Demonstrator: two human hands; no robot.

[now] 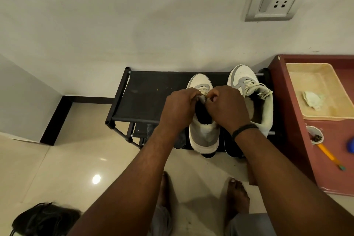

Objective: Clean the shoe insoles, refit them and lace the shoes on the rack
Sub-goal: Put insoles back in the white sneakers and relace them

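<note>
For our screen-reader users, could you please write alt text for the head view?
Both hands, left hand and right hand, pinch the laces of a grey-white shoe on a black rack; its partner shoe stands alongside, laces loose.

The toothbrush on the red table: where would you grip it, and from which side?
Grip the toothbrush at mid-handle, from above. It lies flat on the red table, its far end against the white cup, bristles toward the near edge. The orange handle is bare, so fingers can pinch across its narrow width.
</note>
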